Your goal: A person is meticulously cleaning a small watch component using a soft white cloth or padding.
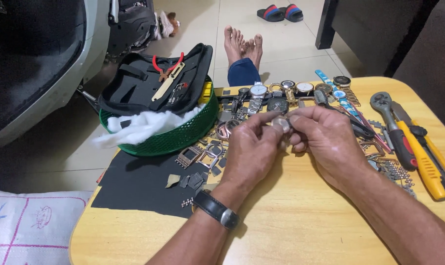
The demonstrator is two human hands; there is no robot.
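round wooden table point(301, 230) first, one green basket point(178, 137) with one black tool pouch point(149, 83). both hands, left hand point(249, 154) and right hand point(325, 140), pinch one small silver watch case point(282, 124) mid-table; can't tell its facing. one row of watches point(291, 91) behind.

My arms are bare to above the elbow, no sleeves in view. A black strap with a silver metal buckle circles my left wrist point(216, 210). My right hand point(325, 140) wears nothing. Farther off, my feet point(243, 45) are bare, with dark blue trousers point(243, 72) below them.
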